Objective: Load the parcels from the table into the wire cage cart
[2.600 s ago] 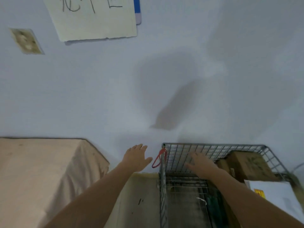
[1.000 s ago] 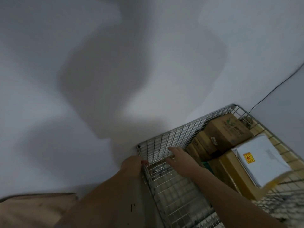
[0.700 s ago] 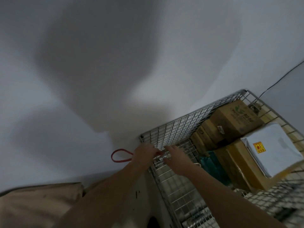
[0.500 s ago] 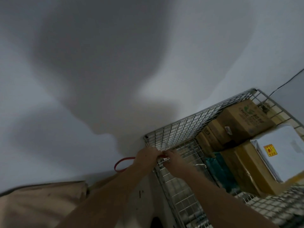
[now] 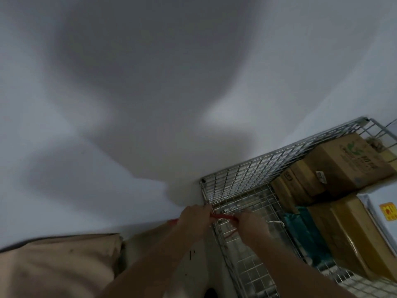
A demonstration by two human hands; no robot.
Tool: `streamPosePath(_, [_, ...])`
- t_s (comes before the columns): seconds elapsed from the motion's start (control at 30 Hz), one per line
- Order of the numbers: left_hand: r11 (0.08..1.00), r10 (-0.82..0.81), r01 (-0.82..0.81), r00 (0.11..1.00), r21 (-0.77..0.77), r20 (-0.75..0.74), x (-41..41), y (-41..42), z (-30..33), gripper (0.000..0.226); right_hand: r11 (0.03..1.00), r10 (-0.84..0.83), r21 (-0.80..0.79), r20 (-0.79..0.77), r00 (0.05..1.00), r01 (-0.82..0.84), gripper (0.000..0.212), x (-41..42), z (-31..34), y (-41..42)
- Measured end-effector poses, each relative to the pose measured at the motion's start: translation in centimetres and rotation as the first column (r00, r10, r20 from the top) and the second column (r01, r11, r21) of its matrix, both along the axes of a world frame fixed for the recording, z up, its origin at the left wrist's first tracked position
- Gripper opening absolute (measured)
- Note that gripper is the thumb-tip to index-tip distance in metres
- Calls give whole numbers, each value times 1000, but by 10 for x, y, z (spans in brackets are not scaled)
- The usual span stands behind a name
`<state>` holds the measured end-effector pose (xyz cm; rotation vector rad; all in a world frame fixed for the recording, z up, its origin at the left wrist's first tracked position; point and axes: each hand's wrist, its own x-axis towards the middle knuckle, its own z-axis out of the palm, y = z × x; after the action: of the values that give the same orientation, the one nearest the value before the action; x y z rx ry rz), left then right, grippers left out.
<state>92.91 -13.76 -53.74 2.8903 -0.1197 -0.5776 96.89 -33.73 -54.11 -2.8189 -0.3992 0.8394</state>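
Note:
The wire cage cart (image 5: pixel 242 177) stands at the lower right against the wall. Inside it lie several brown cardboard parcels (image 5: pixel 343 160), a white parcel with a red and yellow sticker (image 5: pixel 384 214) and a teal bag (image 5: pixel 300 229). A red cord (image 5: pixel 223 217) runs across the cart's left wire edge. My left hand (image 5: pixel 194 220) is closed on the cord just outside the cart. My right hand (image 5: pixel 251 224) is closed on the cord's other end just inside the cart. The two hands are close together at the cart's corner.
A table under a beige cloth (image 5: pixel 53 267) sits at the lower left. A pale floor strip (image 5: pixel 189 261) lies between it and the cart. The grey wall (image 5: pixel 150 82) fills the upper view. A thin black cable (image 5: pixel 391 123) runs along the wall at far right.
The view swung from the table toward the cart. Both hands went from open near the cart's corner to closed on the red cord, now stretched across the wire edge.

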Motion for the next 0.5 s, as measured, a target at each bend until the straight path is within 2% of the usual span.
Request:
streamPosePath(0.1, [999,36,-36,999,-35,-7,-8,5,-7,33,999,-33,-4,20,999,33,32,2,1,-18])
streamPosePath(0.23, [998,47,-48,998,-39,-37,-16,10,-12,17,999,-33,-16,45,998,34,34,10,8,-30])
streamPosePath(0.37, [991,110,-113,993,-74,-33,-15,5,-3,32,1000,-27,3,91,996,27,35,13,15,-31])
streamPosePath(0.5, [988,122,-119,992,-102,19,-8,-7,19,32,1000,-14,-2,176,984,15,37,17,28,-43])
